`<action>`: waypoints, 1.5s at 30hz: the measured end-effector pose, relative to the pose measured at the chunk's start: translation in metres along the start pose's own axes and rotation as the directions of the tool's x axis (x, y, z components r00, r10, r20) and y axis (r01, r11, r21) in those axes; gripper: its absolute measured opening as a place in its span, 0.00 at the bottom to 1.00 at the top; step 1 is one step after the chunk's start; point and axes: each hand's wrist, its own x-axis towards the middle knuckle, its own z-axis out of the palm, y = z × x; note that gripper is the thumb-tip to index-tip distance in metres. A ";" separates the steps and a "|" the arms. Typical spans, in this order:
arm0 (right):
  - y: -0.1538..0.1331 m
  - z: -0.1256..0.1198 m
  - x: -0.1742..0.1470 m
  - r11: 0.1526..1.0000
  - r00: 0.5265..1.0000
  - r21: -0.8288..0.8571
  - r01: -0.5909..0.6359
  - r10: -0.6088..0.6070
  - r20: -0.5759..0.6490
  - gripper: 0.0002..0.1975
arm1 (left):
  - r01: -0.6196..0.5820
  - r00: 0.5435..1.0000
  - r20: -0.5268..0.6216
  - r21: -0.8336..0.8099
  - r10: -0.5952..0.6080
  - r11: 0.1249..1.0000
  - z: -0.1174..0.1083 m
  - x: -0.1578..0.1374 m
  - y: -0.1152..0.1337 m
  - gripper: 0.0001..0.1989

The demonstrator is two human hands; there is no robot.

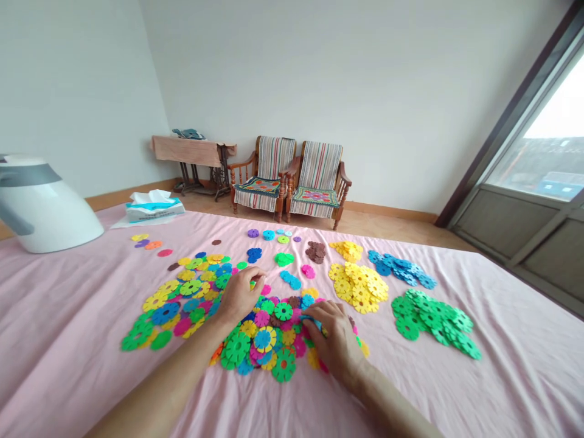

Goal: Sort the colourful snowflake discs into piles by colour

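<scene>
A mixed heap of notched plastic snowflake discs [237, 348] in many colours spreads over the pink cloth. My left hand [241, 296] is above the heap's middle, fingers curled and thumb pressed to them; whatever may be in that pinch is hidden. At the heap's right side my right hand [336, 334] bends its fingers down among the discs. A bit of a blue snowflake disc [311, 319] shows between its thumb and fingers. Beyond the hands lie small single-colour groups: blue discs [291, 280], green discs [283, 260] and a pink disc [308, 271].
Sorted piles of yellow [360, 286], blue [401, 269], green [433, 322] and brown discs [316, 252] lie to the right. A white jug [50, 210] and a tissue box [154, 210] stand at left. Two wooden armchairs [314, 176] are past the table's far edge.
</scene>
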 end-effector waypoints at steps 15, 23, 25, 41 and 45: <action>0.018 -0.005 0.004 0.844 0.941 0.455 -0.285 0.337 -0.034 0.06 | -0.002 1.000 0.002 0.008 0.002 1.000 -0.001 0.001 0.000 0.08; 0.014 -0.006 0.002 0.887 0.942 0.352 -0.299 0.332 -0.038 0.05 | -0.051 0.998 0.046 0.032 0.049 0.998 -0.002 -0.003 0.012 0.08; 0.012 -0.008 0.002 0.886 0.946 0.359 -0.294 0.324 -0.026 0.07 | -0.067 0.996 0.067 0.035 0.065 0.997 -0.001 -0.004 0.015 0.08; -0.025 -0.001 0.014 0.994 0.990 -0.084 0.066 -0.055 0.133 0.13 | -0.136 0.966 0.221 0.004 0.131 0.991 0.007 -0.010 0.016 0.08; -0.036 0.010 0.025 0.982 0.976 -0.167 0.083 -0.047 0.211 0.16 | -0.133 0.967 0.221 0.004 0.129 0.991 0.007 -0.009 0.015 0.08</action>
